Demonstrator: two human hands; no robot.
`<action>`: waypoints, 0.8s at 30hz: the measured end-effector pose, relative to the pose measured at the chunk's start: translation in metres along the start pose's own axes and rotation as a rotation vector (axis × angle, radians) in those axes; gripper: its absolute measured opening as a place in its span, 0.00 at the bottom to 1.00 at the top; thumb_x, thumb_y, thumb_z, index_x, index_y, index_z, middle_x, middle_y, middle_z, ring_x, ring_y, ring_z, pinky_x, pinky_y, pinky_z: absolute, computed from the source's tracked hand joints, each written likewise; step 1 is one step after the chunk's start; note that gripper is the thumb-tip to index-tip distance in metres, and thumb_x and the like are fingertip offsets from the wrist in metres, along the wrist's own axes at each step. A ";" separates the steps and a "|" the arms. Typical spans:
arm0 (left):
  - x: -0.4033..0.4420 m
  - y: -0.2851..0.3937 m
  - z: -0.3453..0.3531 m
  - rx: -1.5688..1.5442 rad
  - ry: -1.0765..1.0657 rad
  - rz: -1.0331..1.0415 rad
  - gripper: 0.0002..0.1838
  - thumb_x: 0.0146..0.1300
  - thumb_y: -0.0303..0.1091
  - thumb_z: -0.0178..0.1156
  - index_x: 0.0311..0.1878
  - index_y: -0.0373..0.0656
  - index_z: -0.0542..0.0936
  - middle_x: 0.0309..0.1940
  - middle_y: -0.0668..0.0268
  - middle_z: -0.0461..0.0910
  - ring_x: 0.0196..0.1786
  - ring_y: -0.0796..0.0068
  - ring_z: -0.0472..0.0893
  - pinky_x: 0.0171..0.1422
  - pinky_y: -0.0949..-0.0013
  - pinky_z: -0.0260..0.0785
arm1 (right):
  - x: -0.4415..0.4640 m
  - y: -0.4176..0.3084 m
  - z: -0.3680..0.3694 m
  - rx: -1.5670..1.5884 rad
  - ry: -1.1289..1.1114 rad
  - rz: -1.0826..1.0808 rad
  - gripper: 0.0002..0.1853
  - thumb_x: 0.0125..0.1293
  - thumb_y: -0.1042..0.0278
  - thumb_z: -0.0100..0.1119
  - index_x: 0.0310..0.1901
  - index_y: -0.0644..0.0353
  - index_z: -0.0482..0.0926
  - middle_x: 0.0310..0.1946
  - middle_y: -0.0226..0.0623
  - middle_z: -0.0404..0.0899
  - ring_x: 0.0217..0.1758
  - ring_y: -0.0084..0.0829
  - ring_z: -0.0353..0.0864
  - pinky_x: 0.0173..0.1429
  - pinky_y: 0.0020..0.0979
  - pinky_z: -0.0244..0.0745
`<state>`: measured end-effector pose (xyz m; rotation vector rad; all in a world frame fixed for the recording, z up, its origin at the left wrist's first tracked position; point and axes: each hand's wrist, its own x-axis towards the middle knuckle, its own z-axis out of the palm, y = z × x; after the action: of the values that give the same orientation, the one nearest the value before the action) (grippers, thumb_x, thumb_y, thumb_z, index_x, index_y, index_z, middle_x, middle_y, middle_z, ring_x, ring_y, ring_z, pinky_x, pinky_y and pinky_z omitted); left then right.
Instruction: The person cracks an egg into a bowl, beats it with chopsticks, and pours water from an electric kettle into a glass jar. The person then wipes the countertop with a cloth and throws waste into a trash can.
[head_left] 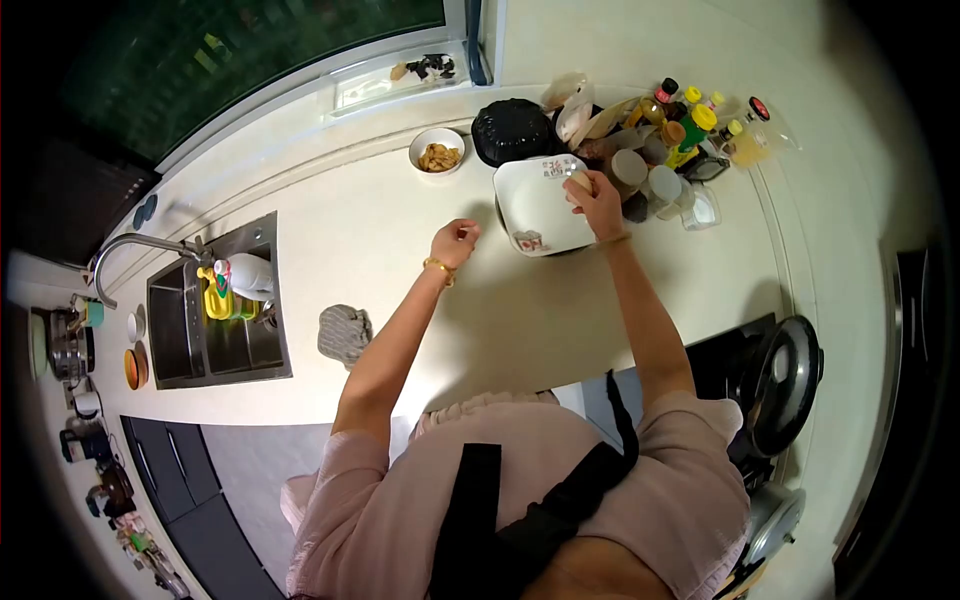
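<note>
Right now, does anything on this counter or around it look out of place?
No spill is visible. The grey cloth lies bunched, not folded, on the counter near the sink: slightly untidy. Dark scraps on the window ledge also look stray.

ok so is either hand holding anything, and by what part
The right hand has its fingers around the near side of a small, pale-tan, rounded object, material unclear. Left hand: curled, nothing visible in it.
</note>
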<state>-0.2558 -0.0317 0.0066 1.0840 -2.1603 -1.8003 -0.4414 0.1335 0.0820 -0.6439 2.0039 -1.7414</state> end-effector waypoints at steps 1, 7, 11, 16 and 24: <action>0.011 0.005 0.006 -0.059 -0.016 -0.052 0.15 0.55 0.39 0.54 0.43 0.42 0.73 0.25 0.69 0.73 0.24 0.83 0.71 0.27 0.78 0.65 | 0.011 0.001 -0.004 0.000 -0.009 0.000 0.17 0.51 0.62 0.59 0.39 0.65 0.71 0.29 0.34 0.74 0.28 0.20 0.73 0.25 0.19 0.71; 0.076 0.035 0.013 -0.212 0.116 -0.215 0.15 0.56 0.39 0.52 0.45 0.43 0.73 0.31 0.70 0.77 0.27 0.84 0.74 0.28 0.79 0.65 | 0.068 0.002 -0.011 -0.034 -0.037 -0.056 0.19 0.52 0.63 0.58 0.44 0.63 0.71 0.31 0.35 0.74 0.31 0.22 0.75 0.26 0.19 0.73; 0.118 0.042 0.023 -0.414 0.255 -0.315 0.13 0.54 0.34 0.52 0.42 0.39 0.75 0.23 0.67 0.76 0.22 0.82 0.72 0.22 0.81 0.63 | 0.100 0.002 -0.008 -0.002 -0.120 0.017 0.19 0.52 0.64 0.59 0.45 0.62 0.71 0.35 0.37 0.74 0.31 0.23 0.76 0.27 0.20 0.73; 0.153 0.032 0.025 -0.406 0.194 -0.319 0.09 0.52 0.31 0.53 0.33 0.36 0.75 0.16 0.67 0.73 0.12 0.81 0.66 0.14 0.79 0.55 | 0.129 0.016 -0.003 -0.127 -0.129 -0.037 0.21 0.49 0.65 0.60 0.46 0.60 0.71 0.35 0.38 0.74 0.32 0.26 0.75 0.28 0.23 0.73; 0.154 0.041 0.013 -0.529 0.354 -0.183 0.02 0.51 0.24 0.54 0.29 0.38 0.75 0.18 0.67 0.73 0.17 0.80 0.70 0.18 0.81 0.61 | 0.135 0.039 0.001 -0.006 -0.114 -0.044 0.19 0.47 0.66 0.62 0.41 0.62 0.72 0.34 0.39 0.73 0.31 0.26 0.74 0.29 0.25 0.73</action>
<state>-0.3934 -0.1106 -0.0115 1.3542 -1.3204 -1.9115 -0.5536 0.0582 0.0429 -0.7775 1.9314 -1.6847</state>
